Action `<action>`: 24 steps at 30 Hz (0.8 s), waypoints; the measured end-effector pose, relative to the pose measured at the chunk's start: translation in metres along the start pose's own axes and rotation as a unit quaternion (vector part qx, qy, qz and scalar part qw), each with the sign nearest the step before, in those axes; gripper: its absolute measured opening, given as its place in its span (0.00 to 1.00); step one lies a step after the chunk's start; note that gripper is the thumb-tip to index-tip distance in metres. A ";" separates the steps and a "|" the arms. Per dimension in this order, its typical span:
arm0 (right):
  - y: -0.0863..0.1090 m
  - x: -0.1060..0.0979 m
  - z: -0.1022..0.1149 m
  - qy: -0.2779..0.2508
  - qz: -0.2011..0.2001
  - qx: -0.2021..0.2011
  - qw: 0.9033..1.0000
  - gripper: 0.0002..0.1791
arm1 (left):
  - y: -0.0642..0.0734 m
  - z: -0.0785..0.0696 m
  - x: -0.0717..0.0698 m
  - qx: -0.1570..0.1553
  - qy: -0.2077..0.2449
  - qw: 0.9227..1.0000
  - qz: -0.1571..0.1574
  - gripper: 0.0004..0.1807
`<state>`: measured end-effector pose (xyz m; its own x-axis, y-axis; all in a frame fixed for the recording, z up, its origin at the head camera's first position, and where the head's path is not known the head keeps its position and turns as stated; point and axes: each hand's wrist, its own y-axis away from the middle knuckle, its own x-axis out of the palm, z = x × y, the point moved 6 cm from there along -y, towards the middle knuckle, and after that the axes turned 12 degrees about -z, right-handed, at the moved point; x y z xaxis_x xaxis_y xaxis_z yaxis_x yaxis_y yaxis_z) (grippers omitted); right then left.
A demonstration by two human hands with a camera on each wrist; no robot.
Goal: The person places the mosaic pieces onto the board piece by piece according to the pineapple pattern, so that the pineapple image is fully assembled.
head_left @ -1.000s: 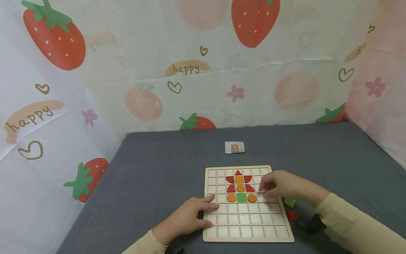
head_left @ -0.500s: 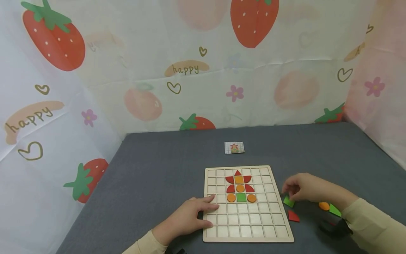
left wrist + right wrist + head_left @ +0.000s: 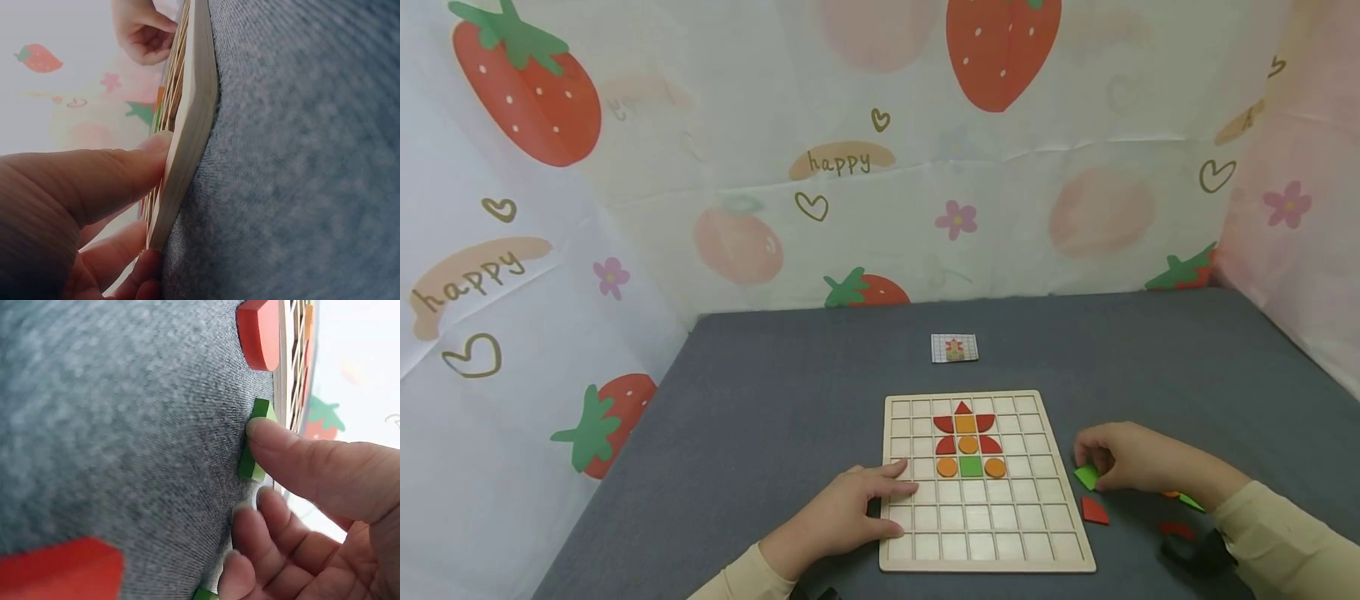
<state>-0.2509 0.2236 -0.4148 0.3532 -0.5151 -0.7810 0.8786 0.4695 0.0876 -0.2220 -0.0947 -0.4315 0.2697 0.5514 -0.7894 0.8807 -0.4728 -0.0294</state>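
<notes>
- Right hand (image 3: 1138, 462) on the counter (image 3: 775, 400) just right of the board (image 3: 985, 533), fingers (image 3: 294, 459) curled onto the green piece (image 3: 1086, 477); thumb tip presses its edge in the right wrist view, the other fingers sit beside it. Looks like a pinch forming.
- Green piece lies flat on the counter, just beside the board's right edge, above the red piece (image 3: 1093, 510).
- Left hand (image 3: 842, 521) flat on the board's left edge, fingers straight, thumb against the rim (image 3: 187, 144), holding it still.
- Board holds a red, orange and green pattern (image 3: 968, 442) in the upper middle cells.
- Small card (image 3: 955, 347) lies well behind the board.
- More pieces are partly hidden under the right wrist.
- Handling guess: green piece is thin, stiff, light wood with a smooth painted face; it may slide on the cloth. Best taken by opposite side edges with thumb and forefinger, tipping one edge up first.
</notes>
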 end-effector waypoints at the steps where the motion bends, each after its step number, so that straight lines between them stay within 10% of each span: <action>1: 0.000 0.000 0.000 0.007 -0.003 -0.004 1.000 0.13 | 0.000 0.000 0.000 0.000 0.002 1.000 0.000 0.28; 24: -0.018 -0.007 0.037 -0.055 -0.010 -0.013 0.998 0.05 | 0.001 -0.002 -0.002 0.008 0.000 1.000 0.000 0.28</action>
<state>-0.2575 0.1922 -0.3887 0.3702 -0.5994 -0.7097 0.8774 0.4765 0.0552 -0.2209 -0.0944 -0.4289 0.2696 0.5513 -0.7896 0.8747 -0.4832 -0.0387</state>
